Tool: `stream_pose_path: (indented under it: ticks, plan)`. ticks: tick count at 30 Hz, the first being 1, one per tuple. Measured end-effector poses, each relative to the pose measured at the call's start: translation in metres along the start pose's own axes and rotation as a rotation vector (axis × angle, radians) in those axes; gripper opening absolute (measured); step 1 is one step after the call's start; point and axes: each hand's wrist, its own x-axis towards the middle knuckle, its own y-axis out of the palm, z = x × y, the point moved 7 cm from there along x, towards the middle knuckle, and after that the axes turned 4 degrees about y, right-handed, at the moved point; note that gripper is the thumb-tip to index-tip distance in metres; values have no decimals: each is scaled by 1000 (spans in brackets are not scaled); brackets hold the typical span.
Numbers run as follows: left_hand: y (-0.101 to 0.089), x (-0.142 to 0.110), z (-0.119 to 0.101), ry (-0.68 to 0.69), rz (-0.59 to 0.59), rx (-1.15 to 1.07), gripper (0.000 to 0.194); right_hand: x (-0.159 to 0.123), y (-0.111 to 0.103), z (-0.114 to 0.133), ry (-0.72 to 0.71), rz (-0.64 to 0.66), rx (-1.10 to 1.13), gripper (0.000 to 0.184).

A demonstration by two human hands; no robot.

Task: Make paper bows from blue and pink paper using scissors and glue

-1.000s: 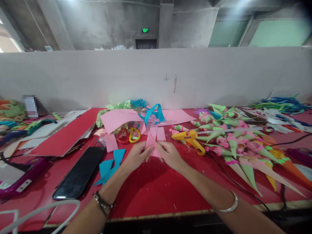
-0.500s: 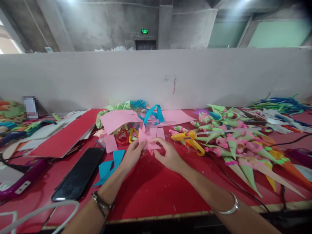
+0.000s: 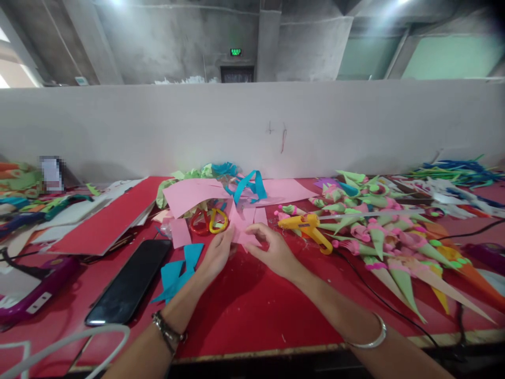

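A folded piece of pink paper is held up between my two hands over the red table. My left hand pinches its left edge. On the other side, the fingers and thumb of my right hand grip its right part. Just behind lie a pair of scissors with red and yellow handles and loose pink paper pieces. Blue paper pieces rest beside my left wrist. To the right of my right hand is a yellow glue gun.
A black phone lies at left, near a purple power strip and a red sheet. Many paper cones are heaped at right. A cable runs to the front edge. A white partition stands behind.
The pink paper has been turned and tilted between my hands, and its folded flaps now look flatter. Both hands stay in nearly the same place.
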Motion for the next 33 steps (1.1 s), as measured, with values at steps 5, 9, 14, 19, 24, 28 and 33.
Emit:
stream_pose_path:
  ticks: [5,9,14,19,24,28,33]
  plan:
    - [-4,4,8,-4,-14,28,44,-1,2,0,-11,18,10,26]
    - [-5,5,10,25,6,57,41,0,1,0,-9,6,3,26]
    - [-2,4,10,-7,30,32,39,1,0,-2,11,25,-26,24]
    - [-4,2,8,-46,-30,-2,32,0,1,2,-45,40,-87,32]
    - [-8,2,-1,4,-62,74,36,1,-1,1,-25,-1,-88,24]
    - [-9,3,-2,22,-55,120,36,1,-1,4,-44,5,-99,25]
    - [-8,4,-2,40,-31,175,33,1,-3,4,-35,9,-128,23]
